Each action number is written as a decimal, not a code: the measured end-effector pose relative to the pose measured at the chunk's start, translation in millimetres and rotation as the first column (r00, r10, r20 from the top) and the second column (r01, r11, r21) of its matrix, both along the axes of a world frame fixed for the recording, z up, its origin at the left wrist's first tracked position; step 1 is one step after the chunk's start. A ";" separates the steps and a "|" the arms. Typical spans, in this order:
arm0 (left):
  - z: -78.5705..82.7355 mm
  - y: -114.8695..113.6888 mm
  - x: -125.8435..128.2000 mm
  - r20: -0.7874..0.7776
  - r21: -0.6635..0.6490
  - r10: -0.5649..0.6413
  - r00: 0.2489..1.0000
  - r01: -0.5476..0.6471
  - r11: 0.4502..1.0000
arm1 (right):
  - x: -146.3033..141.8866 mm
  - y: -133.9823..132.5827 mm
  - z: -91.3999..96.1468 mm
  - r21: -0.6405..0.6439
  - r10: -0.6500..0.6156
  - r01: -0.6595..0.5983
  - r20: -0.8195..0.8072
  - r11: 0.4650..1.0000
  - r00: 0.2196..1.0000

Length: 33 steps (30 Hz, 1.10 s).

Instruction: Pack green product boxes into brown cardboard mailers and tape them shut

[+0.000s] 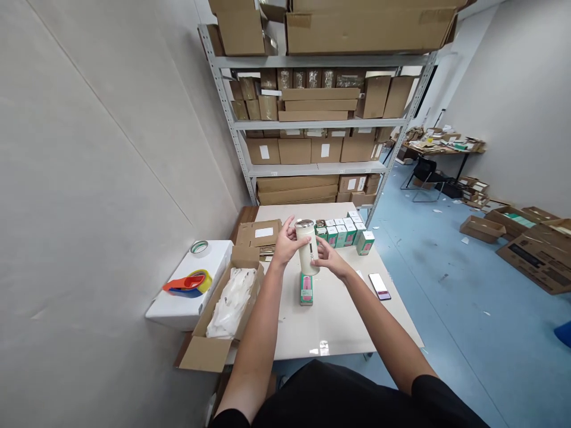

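Between my two hands I hold up a cream tumbler point(306, 252) with a silver rim and dark lettering down its side. My left hand point(288, 242) grips it near the top from the left, thumb across the front. Lower on the right side, my right hand point(329, 257) has its fingers closed on it. Just below the tumbler, a small green and pink box point(306, 291) stands on the white table point(330, 327). Beyond my right hand, several similar green and white boxes point(341, 235) stand in rows, and one single box point(366, 244) sits apart at their right.
A phone point(379, 286) lies on the table's right. At left, an open carton point(256, 291) holds white plastic bags point(232, 303). Beside it, a tape dispenser point(190, 284) and a tape roll point(199, 246) rest on a white box point(178, 306). Shelving point(319, 125) with cartons stands behind.
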<state>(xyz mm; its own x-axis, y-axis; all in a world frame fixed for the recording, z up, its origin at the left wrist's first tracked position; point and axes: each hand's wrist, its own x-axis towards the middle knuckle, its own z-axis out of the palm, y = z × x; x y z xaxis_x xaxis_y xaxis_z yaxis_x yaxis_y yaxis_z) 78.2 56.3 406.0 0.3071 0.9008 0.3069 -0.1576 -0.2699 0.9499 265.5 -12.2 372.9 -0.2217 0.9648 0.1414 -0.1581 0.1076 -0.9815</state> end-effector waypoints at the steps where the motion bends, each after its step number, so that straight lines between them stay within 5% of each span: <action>1: 1.8 0.8 1.6 0.007 -0.011 -0.016 1.000 0.016 1.000 | -1.6 -1.2 -3.8 -0.002 -0.021 0.021 -0.019 1.000 1.000; 6: 3.2 6.0 13.1 -0.049 -0.014 0.016 0.999 -0.017 1.000 | -8.2 -0.9 -10.6 0.059 -0.237 0.235 0.011 0.970 0.972; 12: 2.3 8.6 21.5 0.018 -0.105 0.025 1.000 -0.023 0.994 | -7.4 -1.4 -9.7 0.070 -0.085 0.087 -0.026 0.994 0.996; 18: 13.9 6.8 18.6 0.072 -0.159 -0.017 0.997 0.029 0.987 | -11.3 -0.5 -7.0 0.135 -0.360 0.341 0.163 0.930 0.919; 24: 20.1 5.4 10.1 0.138 -0.238 -0.003 0.990 0.036 0.971 | -16.4 -2.2 -9.1 0.042 -0.134 0.132 0.056 0.990 0.989; 30: 17.1 4.0 6.6 0.105 -0.192 -0.006 0.995 0.026 0.981 | -23.8 -3.3 -6.0 0.066 -0.299 0.292 0.130 0.954 0.945; 33: 16.6 1.8 5.5 0.115 -0.213 0.005 0.993 0.019 0.977 | -24.4 -3.3 -6.9 0.036 -0.199 0.197 0.102 0.980 0.975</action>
<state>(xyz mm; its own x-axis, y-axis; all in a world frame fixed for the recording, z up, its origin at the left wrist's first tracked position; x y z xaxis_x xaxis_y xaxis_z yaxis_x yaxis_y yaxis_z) 83.7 58.1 422.6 0.2878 0.9472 0.1415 -0.2698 -0.0616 0.9609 241.1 -15.5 366.0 -0.0416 0.9874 0.1528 -0.0278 0.1518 -0.9880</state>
